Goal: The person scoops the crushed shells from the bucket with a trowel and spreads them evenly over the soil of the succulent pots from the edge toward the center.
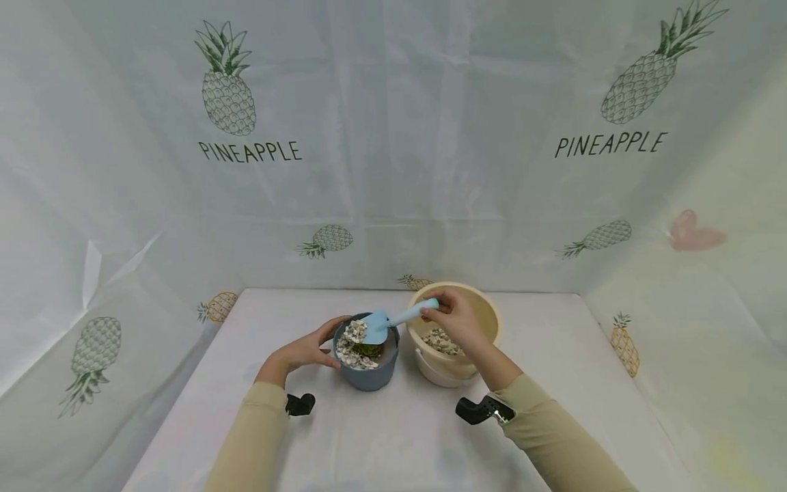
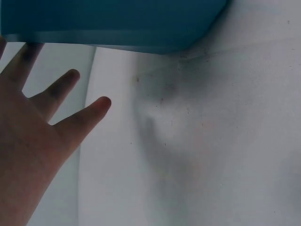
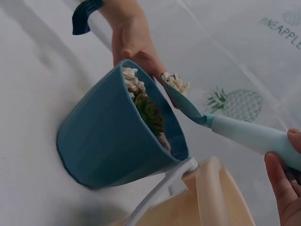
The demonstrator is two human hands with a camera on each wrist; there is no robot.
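Note:
A light blue hand trowel (image 1: 376, 329) is gripped by its handle in my right hand (image 1: 456, 320). Its blade, with pale pebbles (image 3: 175, 83) on it, is over the rim of a blue plant pot (image 1: 369, 380). Inside the pot, a green succulent (image 3: 149, 113) stands among whitish pebbles (image 1: 356, 358), partly hidden by the blade. My left hand (image 1: 307, 350) is at the pot's left side, thumb toward the near side and fingers toward the far rim. Its fingers (image 2: 82, 121) look spread and straight in the left wrist view.
Right of the pot stands a cream bucket (image 1: 494, 321) with a bail handle and more pebbles (image 1: 440, 341) inside. Both containers rest on a white-covered table (image 1: 381, 444). Pineapple-printed sheeting (image 1: 424, 137) hangs behind and at the sides.

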